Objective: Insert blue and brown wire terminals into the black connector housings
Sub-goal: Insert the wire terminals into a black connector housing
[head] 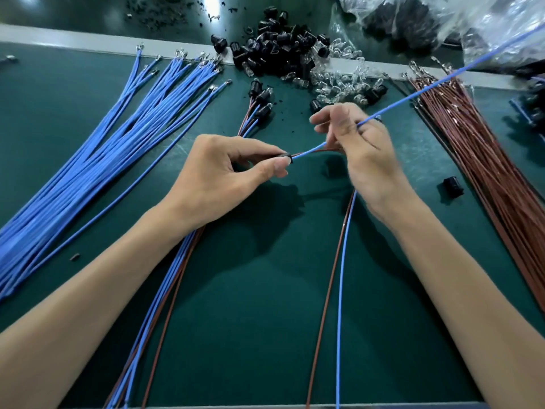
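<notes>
Head view: left hand [212,175] fingers [259,149] pinch black housing [285,157], mid-frame; right hand [364,154] grips blue wire [308,151], brown wire [331,149] at 3 o'clock. Wires light, limp, likely buckle; hold close behind terminal.

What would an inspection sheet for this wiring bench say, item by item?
Surface: green mat covers the bench.
Job's things: black housing pinched in the left hand, with a blue wire and a brown wire leading out; housing pile at the back; loose housing on the right.
Clutter: black crumbs beyond the grey strip; small dark piece on the left.
Grippers: left hand pinches the housing; right hand, blurred, holds a long blue wire.
Cables: blue wire bundle left; brown wire bundle right; finished pairs in the middle.
Surroundings: clear plastic bag at the back right.
</notes>
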`<state>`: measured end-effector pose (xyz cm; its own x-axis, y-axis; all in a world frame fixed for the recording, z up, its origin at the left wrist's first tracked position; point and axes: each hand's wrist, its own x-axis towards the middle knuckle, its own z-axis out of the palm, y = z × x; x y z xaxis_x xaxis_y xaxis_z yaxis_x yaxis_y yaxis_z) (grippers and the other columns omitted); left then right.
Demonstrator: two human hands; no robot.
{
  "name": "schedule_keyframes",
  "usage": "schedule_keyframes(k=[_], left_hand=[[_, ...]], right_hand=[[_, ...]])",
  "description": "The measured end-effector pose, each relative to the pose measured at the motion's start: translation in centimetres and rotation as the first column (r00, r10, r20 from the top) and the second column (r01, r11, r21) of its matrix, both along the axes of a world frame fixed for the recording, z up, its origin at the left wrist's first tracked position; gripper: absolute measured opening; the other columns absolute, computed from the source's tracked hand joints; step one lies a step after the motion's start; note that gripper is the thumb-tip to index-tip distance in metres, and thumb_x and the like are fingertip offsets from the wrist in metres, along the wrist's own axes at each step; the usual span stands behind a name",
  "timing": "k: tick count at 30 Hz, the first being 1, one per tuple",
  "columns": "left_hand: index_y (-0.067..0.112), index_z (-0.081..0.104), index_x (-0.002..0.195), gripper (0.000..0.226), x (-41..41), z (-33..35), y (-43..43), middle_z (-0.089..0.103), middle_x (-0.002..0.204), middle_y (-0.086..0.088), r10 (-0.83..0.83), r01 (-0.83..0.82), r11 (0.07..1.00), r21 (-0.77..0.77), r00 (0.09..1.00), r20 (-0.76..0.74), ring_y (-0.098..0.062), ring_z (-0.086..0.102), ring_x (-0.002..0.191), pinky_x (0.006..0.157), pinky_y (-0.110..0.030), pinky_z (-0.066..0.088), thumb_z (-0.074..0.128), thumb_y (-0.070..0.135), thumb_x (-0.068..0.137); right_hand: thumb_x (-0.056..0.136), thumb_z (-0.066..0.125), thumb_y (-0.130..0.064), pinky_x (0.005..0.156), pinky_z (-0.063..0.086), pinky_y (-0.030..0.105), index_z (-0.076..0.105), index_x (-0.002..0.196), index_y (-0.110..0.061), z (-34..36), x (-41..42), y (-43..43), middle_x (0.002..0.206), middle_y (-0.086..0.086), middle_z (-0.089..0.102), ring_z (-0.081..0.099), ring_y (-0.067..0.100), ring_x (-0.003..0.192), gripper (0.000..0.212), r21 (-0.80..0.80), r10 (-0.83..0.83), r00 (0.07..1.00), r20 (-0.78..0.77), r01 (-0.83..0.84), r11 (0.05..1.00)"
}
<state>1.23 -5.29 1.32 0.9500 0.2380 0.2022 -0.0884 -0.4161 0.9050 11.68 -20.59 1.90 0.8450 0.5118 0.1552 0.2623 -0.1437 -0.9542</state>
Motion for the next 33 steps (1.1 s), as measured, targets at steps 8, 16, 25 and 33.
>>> schedule_keyframes(k=[8, 16, 25, 33], left_hand=[[0.023, 0.073, 0.088, 0.006, -0.1, 0.6, 0.0, 0.073, 0.082, 0.015, 0.048, -0.048, 0.998, -0.036, 0.999, 0.005, -0.002, 0.063, 0.070, 0.067, -0.030, 0.049, 0.068, 0.023, 0.087], [0.021, 0.071, 0.092, 0.008, -0.1, 0.4, 0.3, 0.073, 0.083, 0.016, -0.021, 0.013, 0.993, -0.116, 0.997, -0.069, 0.007, 0.066, 0.075, 0.068, -0.005, 0.044, 0.070, 0.017, 0.085], [0.017, 0.073, 0.095, 0.015, -0.4, 0.9, 0.8, 0.074, 0.085, 0.013, -0.205, 0.197, 0.979, -0.056, 0.949, -0.238, 0.005, 0.065, 0.080, 0.074, -0.012, 0.047, 0.067, 0.026, 0.084], [0.011, 0.071, 0.095, 0.018, -0.4, 1.0, 0.7, 0.075, 0.085, 0.006, -0.254, 0.233, 0.967, -0.107, 0.931, -0.264, -0.005, 0.070, 0.087, 0.080, -0.014, 0.050, 0.063, 0.026, 0.086]], right_hand=[[0.101, 0.033, -0.029, 0.051, 0.031, 0.020, 0.049, 0.071, -0.018, 0.9, 1.1, -1.0, 0.057, -0.013, 0.047, 0.037, 0.006, 0.051, 0.035, 0.331, -0.240, 0.950, -0.198, 0.295, 0.896], [0.089, 0.061, -0.025, 0.049, 0.032, 0.019, 0.063, 0.058, -0.023, 0.9, 1.7, -1.6, 0.057, -0.009, 0.052, 0.035, 0.005, 0.048, 0.031, 0.236, -0.056, 0.994, -0.098, 0.078, 0.969], [0.083, 0.069, -0.020, 0.054, 0.037, 0.022, 0.059, 0.069, -0.018, 0.6, 0.8, -1.3, 0.054, -0.006, 0.050, 0.041, 0.009, 0.050, 0.017, 0.217, -0.055, 0.996, -0.066, 0.069, 0.974], [0.088, 0.061, -0.023, 0.058, 0.038, 0.017, 0.065, 0.075, -0.017, 0.5, 0.5, -1.5, 0.061, -0.008, 0.064, 0.052, 0.006, 0.060, 0.015, 0.037, 0.150, 0.989, -0.015, -0.150, 0.988]])
